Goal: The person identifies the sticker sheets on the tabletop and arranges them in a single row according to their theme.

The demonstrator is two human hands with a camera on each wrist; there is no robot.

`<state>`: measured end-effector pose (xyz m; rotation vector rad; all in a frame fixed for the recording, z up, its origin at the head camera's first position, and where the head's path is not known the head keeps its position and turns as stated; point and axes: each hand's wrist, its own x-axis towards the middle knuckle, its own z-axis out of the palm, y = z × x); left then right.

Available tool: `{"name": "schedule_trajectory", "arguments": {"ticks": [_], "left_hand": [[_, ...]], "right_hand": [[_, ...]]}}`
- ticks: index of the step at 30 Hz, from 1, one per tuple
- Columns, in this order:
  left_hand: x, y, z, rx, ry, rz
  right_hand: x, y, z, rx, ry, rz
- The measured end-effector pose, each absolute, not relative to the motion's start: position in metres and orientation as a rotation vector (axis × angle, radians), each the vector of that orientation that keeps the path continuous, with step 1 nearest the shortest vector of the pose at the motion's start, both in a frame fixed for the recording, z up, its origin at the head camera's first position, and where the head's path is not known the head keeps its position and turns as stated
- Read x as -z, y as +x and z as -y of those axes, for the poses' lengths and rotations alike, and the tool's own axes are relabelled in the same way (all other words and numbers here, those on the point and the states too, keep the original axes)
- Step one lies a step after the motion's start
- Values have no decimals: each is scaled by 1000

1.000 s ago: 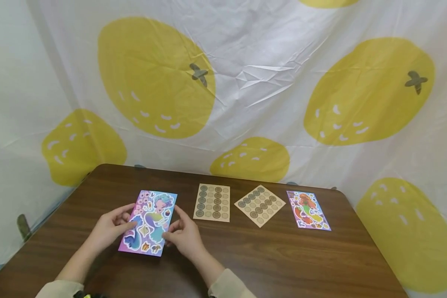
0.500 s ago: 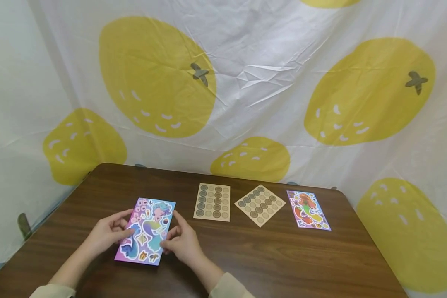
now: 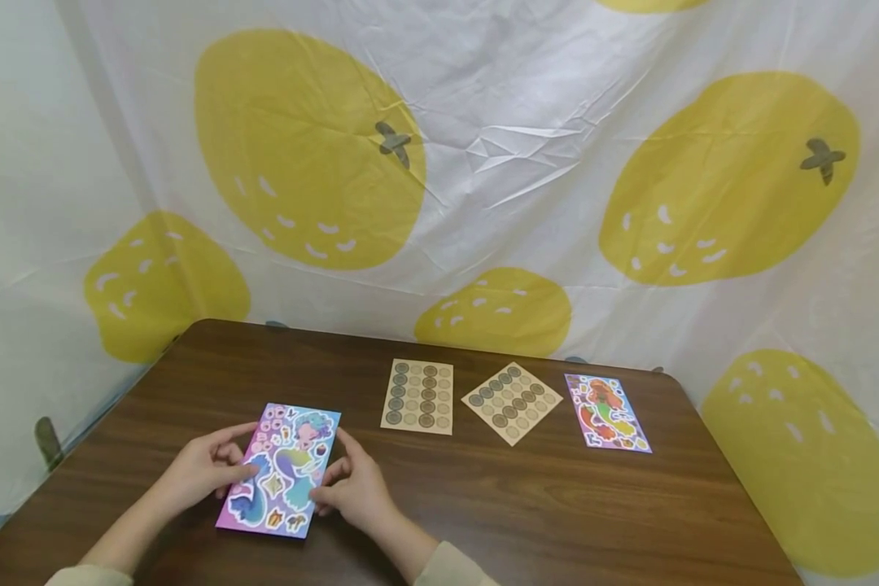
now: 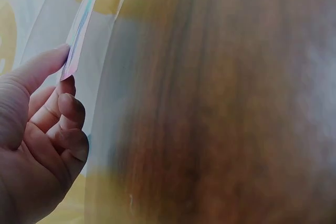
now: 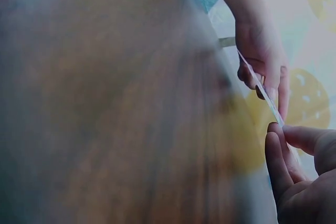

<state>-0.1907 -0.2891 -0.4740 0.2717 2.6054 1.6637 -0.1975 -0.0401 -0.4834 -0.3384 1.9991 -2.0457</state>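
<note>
Both hands hold a mermaid sticker sheet (image 3: 282, 472) with a pink, purple and blue ground, above the table's left half. My left hand (image 3: 207, 465) pinches its left edge, thumb on the printed face and fingers behind. At the right edge, my right hand (image 3: 357, 480) pinches it the same way. The left wrist view shows the sheet (image 4: 81, 30) nearly edge-on between thumb and fingers of the left hand (image 4: 42, 124). From the right wrist, the sheet (image 5: 265, 90) is a thin slanted strip, gripped by the right hand (image 5: 302, 166) below and the left hand (image 5: 265, 59) above.
Two tan sheets with rows of round stickers lie toward the table's back, one straight (image 3: 417, 397) and one turned (image 3: 512, 404). Right of them lies another mermaid sticker sheet (image 3: 606, 413). A lemon-print curtain (image 3: 513, 203) hangs behind the brown wooden table (image 3: 557, 513).
Both hands have brought the mermaid sticker sheet down and slightly left in the head view, closer to the person. The sheets lying on the table have not moved.
</note>
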Motion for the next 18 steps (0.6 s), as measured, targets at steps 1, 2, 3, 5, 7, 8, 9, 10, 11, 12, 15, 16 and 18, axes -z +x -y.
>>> {"name": "schedule_trajectory", "arguments": {"ticks": [1, 2, 3, 5, 7, 8, 9, 10, 11, 12, 15, 16, 18], "left_hand": [[474, -191, 289, -1667, 273, -2599], [474, -190, 290, -1667, 273, -2594], [475, -190, 291, -1657, 280, -2598], [475, -189, 292, -1635, 288, -2607], [476, -189, 293, -1610, 293, -2615], [477, -188, 293, -1589, 295, -2624], [478, -188, 294, -1570, 294, -2630], [478, -187, 294, -1561, 297, -2633], [479, -187, 294, -1550, 303, -2636], [479, -186, 295, -1540, 303, -2638], [481, -186, 296, -1514, 305, -2644], [481, -186, 296, -1506, 305, -2645], [482, -186, 296, -1485, 303, -2650]], "right_hand": [[484, -197, 40, 2045, -336, -2001], [485, -197, 41, 2044, -336, -2003], [485, -196, 41, 2044, -336, -2005], [486, -194, 42, 2048, -336, -2008], [487, -192, 43, 2051, -340, -2011], [487, -190, 43, 2050, -339, -2017], [488, -189, 43, 2046, -337, -2024], [488, -187, 44, 2043, -335, -2030], [488, -186, 44, 2035, -337, -2039], [488, -185, 45, 2029, -335, -2046], [490, -184, 45, 2007, -332, -2074], [490, -184, 46, 2000, -333, -2080], [490, -184, 46, 1986, -331, -2093]]}}
